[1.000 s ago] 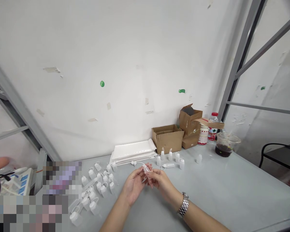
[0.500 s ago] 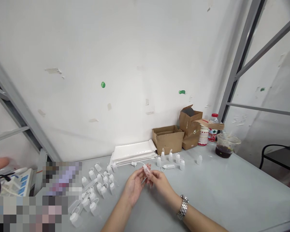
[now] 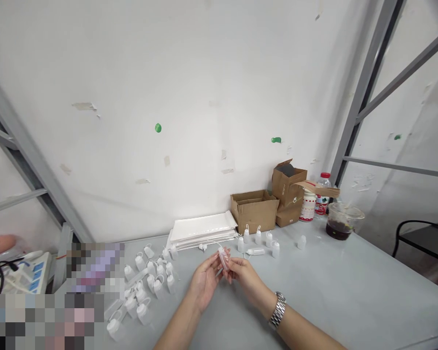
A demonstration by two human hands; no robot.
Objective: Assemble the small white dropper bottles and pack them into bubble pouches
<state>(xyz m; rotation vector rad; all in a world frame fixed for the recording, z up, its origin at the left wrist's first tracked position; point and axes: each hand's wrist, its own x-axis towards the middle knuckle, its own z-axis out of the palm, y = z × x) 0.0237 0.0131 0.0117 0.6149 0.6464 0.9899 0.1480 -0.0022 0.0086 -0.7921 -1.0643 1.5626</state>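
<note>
Between my hands, above the grey tabletop (image 3: pixel 219 321), is a small translucent squeeze bottle (image 3: pixel 224 258) with its white nozzle end tilted up and to the left. My right hand (image 3: pixel 246 274), wearing a metal watch, pinches its lower body between thumb and fingers. The fingers of my left hand (image 3: pixel 205 282) close around the other side near the neck, palm turned up. A thin white cap strap (image 3: pixel 215 243) runs from the nozzle toward the left. Just behind my hands lie small loose white caps (image 3: pixel 203 247). My fingertips partly hide the bottle.
Many similar bottles (image 3: pixel 143 311) with strapped caps stand or lie at left. Several more (image 3: pixel 275 250) stand at right, one lying down (image 3: pixel 256 252). Behind are stacked white envelopes (image 3: pixel 204 227), a cardboard box (image 3: pixel 254 216), a brown bag (image 3: pixel 288 194) and a bowl of dark liquid (image 3: pixel 339 228).
The bottle has turned slightly more upright between my fingers. Both hands keep nearly the same place, and the whole view has shifted slightly.
</note>
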